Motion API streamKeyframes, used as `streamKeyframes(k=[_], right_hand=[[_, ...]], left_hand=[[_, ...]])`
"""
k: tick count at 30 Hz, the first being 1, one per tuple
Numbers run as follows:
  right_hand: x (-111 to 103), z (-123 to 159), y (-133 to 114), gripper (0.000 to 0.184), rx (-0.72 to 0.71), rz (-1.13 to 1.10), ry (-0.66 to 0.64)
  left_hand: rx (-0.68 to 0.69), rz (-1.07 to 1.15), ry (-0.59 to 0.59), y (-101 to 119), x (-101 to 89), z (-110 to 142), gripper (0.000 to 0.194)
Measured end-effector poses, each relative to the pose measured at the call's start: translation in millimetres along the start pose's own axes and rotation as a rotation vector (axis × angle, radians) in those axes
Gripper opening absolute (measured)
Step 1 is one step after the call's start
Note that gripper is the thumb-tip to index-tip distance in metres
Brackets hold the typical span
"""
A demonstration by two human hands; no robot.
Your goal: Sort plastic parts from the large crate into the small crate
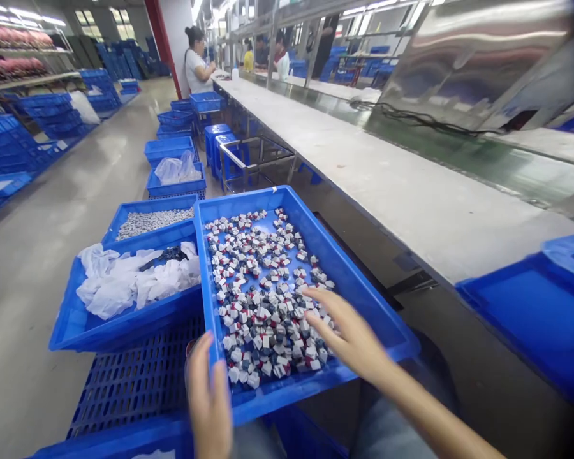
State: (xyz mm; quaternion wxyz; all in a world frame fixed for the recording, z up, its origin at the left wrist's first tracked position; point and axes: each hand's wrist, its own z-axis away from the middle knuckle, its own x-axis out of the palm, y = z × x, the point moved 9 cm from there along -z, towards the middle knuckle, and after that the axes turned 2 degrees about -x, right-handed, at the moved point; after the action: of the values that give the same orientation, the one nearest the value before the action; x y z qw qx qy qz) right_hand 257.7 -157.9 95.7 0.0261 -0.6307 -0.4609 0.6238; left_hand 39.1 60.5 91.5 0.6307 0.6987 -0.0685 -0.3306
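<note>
A blue plastic bin (363,296) sits tilted before me, holding many small blocky pieces (268,306) in white, dark grey and red. Over the pieces at the bin's right side is my right hand (347,331), its fingers stretched out and apart. They hover at or just touch the pile; I cannot tell which. My left hand (209,398) is at the bin's near left rim, slightly blurred. Its fingers point up and stand apart, holding nothing visible.
Left of the bin, a blue crate (71,319) holds white plastic bags (119,280), and another tray carries small pale parts (155,223). A long white workbench (363,153) runs along the right. Blue stools (217,150) and a metal frame (256,162) stand ahead. A person (198,64) stands farther off.
</note>
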Motion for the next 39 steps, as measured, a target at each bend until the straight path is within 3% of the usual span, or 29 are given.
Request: streamKeyframes(k=[1,2,3,5,7,14,20,24,31,34,39], right_hand=[[20,-16,2,0.043,0.091,-0.014,-0.062],[35,-31,1,0.043,0.132,-0.019,-0.077],[48,-43,2,0.043,0.155,-0.021,-0.082],[67,-58,7,0.042,0.192,-0.031,-0.079],[79,-59,15,0.041,0.227,-0.052,-0.089],[106,-47,41,0.039,0.396,-0.153,-0.305],[114,-46,41,0.052,0.449,-0.353,-0.370],[108,-37,21,0.047,0.414,-0.589,-0.317],[87,-28,-28,0.041,0.340,-0.829,-0.034],[73,-23,-56,0.035,0.260,-0.875,0.035],[45,-5,-94,0.032,0.114,-0.939,0.112]], left_hand=[[0.015,-0.063,-0.181,14,49.8,-12,0.043],[-0.019,-0.196,-0.258,20,87.8,-24,0.046],[-0.049,-0.258,-0.259,25,114.7,-36,0.048],[-0.087,-0.350,-0.235,26,150.0,-54,0.045],[-0.088,-0.400,-0.225,20,164.4,-62,0.041],[-0.099,-0.374,-0.331,-3,149.2,-56,0.039],[-0.222,-0.130,-0.342,-18,144.8,-61,0.041],[-0.319,0.181,-0.337,-23,159.4,-58,0.029],[-0.472,0.764,-0.238,-12,185.3,-34,0.028],[-0.533,0.934,-0.209,-2,177.2,-24,0.030],[-0.550,1.137,-0.162,22,146.1,-15,0.023]])
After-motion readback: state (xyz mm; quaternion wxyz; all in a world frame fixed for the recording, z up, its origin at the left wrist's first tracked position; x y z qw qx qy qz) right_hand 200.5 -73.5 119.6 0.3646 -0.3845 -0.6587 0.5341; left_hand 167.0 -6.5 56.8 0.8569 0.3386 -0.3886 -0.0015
